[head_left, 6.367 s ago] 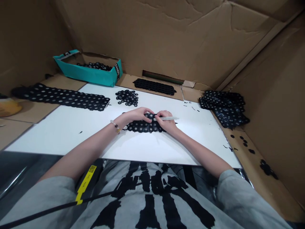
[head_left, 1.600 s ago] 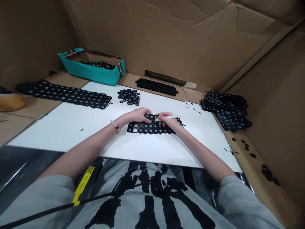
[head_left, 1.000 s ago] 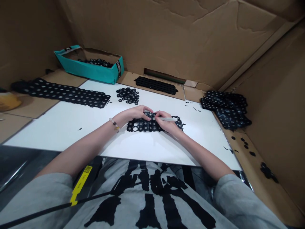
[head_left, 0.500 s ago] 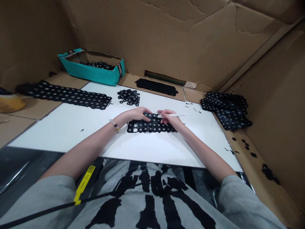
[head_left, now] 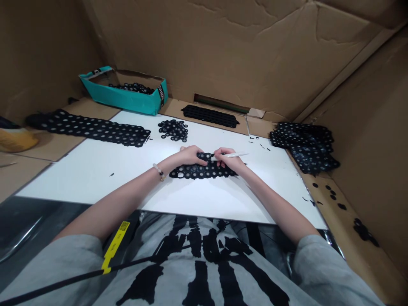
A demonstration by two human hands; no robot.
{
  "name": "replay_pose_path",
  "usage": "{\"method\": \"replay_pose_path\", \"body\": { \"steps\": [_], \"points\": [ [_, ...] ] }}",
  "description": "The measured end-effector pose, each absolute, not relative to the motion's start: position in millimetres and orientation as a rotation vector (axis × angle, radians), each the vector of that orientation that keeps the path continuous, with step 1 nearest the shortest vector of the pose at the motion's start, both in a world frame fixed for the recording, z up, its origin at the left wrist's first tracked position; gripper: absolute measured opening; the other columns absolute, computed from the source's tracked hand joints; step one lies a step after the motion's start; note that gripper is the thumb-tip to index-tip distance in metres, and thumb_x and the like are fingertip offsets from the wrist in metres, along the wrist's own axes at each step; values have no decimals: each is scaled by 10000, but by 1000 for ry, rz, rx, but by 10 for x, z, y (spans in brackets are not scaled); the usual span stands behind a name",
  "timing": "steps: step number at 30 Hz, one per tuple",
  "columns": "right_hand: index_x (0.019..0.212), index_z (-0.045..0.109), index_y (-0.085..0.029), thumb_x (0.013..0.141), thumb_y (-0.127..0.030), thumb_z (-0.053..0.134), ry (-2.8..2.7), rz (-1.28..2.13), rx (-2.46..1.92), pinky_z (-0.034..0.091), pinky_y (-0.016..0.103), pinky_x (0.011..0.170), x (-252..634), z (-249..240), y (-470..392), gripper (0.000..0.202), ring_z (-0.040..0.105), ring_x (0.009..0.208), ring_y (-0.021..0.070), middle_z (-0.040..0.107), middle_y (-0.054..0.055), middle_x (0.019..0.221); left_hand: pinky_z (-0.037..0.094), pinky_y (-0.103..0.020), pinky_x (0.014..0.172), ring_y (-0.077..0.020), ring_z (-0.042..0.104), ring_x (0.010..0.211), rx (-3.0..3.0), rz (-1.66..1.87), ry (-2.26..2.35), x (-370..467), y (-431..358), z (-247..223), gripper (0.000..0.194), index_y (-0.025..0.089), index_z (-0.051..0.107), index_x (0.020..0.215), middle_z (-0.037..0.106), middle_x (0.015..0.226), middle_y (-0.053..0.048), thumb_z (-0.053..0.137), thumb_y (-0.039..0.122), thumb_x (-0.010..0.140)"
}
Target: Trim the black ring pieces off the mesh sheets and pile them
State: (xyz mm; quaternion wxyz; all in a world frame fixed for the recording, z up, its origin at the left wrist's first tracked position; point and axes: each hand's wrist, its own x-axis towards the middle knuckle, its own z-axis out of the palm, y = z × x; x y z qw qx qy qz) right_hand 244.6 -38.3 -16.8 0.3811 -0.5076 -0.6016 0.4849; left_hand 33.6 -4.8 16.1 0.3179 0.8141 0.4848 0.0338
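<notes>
A black sheet with rows of pale round dots (head_left: pixel 204 171) lies on the white board (head_left: pixel 204 197) in front of me. My left hand (head_left: pixel 191 155) grips the sheet's upper left part, thumb on top and fingers behind the edge. In my right hand (head_left: pixel 228 158) is a slim white pen-like tool (head_left: pixel 237 154), its tip by the sheet's upper edge. The right part of the sheet is partly under my right hand. Near the sheet's left end, one or two openings show white.
Small black rings (head_left: pixel 174 130) lie behind my left hand. A teal box (head_left: pixel 124 101) holds more rings. Dotted black strips (head_left: pixel 102 127) lie left, a folded pile (head_left: pixel 302 144) right, and a black strip (head_left: pixel 210 116) at the back. Cardboard walls (head_left: pixel 242 51) surround the board.
My left hand has slid slightly right along the sheet's upper edge and covers more of it. My right hand with the white tool has shifted only a little. The whole view has moved slightly.
</notes>
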Motion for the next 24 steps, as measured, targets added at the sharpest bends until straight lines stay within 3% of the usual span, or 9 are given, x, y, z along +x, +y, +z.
{"method": "replay_pose_path", "body": {
  "steps": [3,11,18,24],
  "points": [
    [658,573,-180,703,-307,637,-1515,1257,-1266,404,222,442,2446,-150,-397,149,605,585,106,678,51,1066,381,-357,950,-287,653,948,2094,73,1280,332,-47,171,428,226,769,982,769,917,-33,723,546,702],
    [635,576,-173,695,-295,608,-1571,1213,-1292,427,247,497,2426,-138,-437,139,607,613,115,659,64,1136,457,-303,781,-271,654,902,1938,97,1290,303,-83,229,468,210,767,1001,767,962,-58,732,552,683],
    [650,587,-194,750,-223,545,-1881,796,-1314,465,286,739,2374,-79,-550,112,607,764,163,671,19,820,475,-293,746,-249,651,834,1844,190,1234,285,-74,168,422,193,775,899,757,821,-60,768,521,634],
    [664,560,-205,761,-203,517,-1975,621,-1264,438,287,736,2332,-80,-568,105,583,757,168,642,19,779,478,-302,707,-241,653,792,1743,200,1193,274,-55,144,431,179,765,878,756,827,-67,779,514,607]
  ]
}}
